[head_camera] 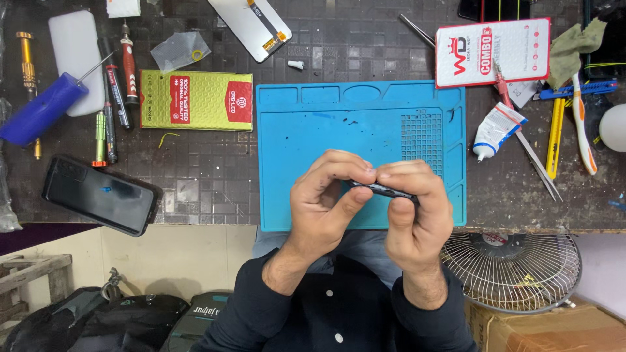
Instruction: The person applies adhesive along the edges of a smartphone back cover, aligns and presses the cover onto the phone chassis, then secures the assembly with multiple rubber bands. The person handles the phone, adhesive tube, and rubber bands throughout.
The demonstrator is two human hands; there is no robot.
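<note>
My left hand (326, 195) and my right hand (417, 208) meet over the near edge of a blue silicone work mat (313, 124). Together they pinch a thin dark phone (383, 190) held edge-on, so only its narrow side shows between the fingers. Fingers of both hands curl over its top edge, and the thumbs press from below. Most of the phone is hidden by the hands.
A black phone (101, 194) lies at the left table edge. Screwdrivers (117, 85), a blue-handled tool (42, 107) and a yellow-green box (195, 99) lie left of the mat. A white screen panel (251, 23), a red-white package (492, 51), a glue tube (495, 129), tweezers (538, 166) and a toothbrush (582, 127) lie beyond and right. A fan grille (515, 267) sits below.
</note>
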